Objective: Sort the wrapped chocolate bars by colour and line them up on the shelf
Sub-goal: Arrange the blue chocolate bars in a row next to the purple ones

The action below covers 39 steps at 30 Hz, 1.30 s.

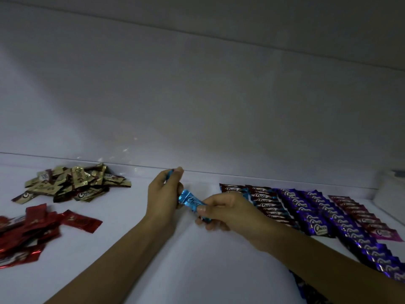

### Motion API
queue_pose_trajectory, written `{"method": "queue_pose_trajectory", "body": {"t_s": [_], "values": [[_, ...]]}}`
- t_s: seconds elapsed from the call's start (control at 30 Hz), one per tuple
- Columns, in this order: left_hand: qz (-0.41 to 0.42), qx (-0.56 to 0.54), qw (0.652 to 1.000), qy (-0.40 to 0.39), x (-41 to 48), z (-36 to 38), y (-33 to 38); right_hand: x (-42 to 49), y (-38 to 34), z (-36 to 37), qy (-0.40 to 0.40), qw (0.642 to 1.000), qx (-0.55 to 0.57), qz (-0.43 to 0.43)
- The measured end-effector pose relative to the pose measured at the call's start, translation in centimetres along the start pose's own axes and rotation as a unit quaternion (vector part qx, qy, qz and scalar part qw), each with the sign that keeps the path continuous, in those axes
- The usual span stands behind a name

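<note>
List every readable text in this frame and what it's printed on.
"Choco": blue bar, held by left hand and right hand.
"Choco": brown bars, row on the right.
"Choco": purple bars.
"Choco": gold bars, loose pile.
Red bars: print blurred, unreadable.
Pink bars: logo blurred, unreadable.
Smaller print under the logos: too small to read.

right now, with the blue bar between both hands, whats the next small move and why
Probably the right hand draws the blue bar out of the grip of the left hand and lays it beside the brown row, where some blue wrapper seems to show: both hands hold it now, and the sorted rows lie on that side.
</note>
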<state>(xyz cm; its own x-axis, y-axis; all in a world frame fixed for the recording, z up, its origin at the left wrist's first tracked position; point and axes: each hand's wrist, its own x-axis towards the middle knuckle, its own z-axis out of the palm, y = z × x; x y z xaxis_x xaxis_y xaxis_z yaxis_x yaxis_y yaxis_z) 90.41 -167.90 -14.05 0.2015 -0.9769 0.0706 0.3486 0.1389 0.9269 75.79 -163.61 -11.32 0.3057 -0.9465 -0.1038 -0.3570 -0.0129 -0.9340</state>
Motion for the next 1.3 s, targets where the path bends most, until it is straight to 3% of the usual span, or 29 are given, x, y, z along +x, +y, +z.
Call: {"method": "queue_pose_trajectory", "body": {"t_s": [0.07, 0.13, 0.2, 0.23, 0.27, 0.4, 0.47, 0.63, 0.9, 1.3], "values": [[-0.016, -0.002, 1.0, 0.001, 0.2, -0.3, 0.0, 0.2, 0.1, -1.0, 0.052, 0.998, -0.015, -0.013], [-0.015, 0.033, 0.999, -0.02, 0.0, -0.4, -0.2, 0.1, 0.7, -2.1, 0.111, 0.98, -0.148, -0.074], [-0.003, 0.061, 0.997, -0.046, -0.4, -0.3, -0.4, -0.1, 1.8, -3.0, 0.099, 0.891, -0.418, -0.147], [0.003, 0.071, 0.996, -0.054, -0.5, -0.2, -0.4, -0.3, 2.4, -3.2, 0.065, 0.848, -0.502, -0.158], [0.005, 0.081, 0.995, -0.058, -0.5, -0.1, -0.4, -0.6, 2.9, -3.3, 0.038, 0.833, -0.531, -0.148], [-0.021, 0.099, 0.992, -0.069, -0.5, 0.0, -0.5, -0.5, 3.7, -3.4, 0.074, 0.9, -0.395, -0.17], [-0.03, 0.122, 0.988, -0.085, -0.5, 0.1, -0.5, 0.0, 3.9, -3.4, 0.106, 0.912, -0.362, -0.163], [-0.022, 0.132, 0.987, -0.086, -0.6, 0.2, -0.7, 1.0, 4.3, -3.9, 0.125, 0.905, -0.379, -0.146], [-0.004, 0.172, 0.979, -0.106, -0.9, 0.5, -0.7, 2.9, 4.9, -7.4, 0.226, 0.824, -0.514, -0.076], [0.028, 0.141, 0.98, -0.134, -1.0, 0.5, -0.7, 3.7, 5.4, -7.8, 0.231, 0.816, -0.522, -0.086]]}}
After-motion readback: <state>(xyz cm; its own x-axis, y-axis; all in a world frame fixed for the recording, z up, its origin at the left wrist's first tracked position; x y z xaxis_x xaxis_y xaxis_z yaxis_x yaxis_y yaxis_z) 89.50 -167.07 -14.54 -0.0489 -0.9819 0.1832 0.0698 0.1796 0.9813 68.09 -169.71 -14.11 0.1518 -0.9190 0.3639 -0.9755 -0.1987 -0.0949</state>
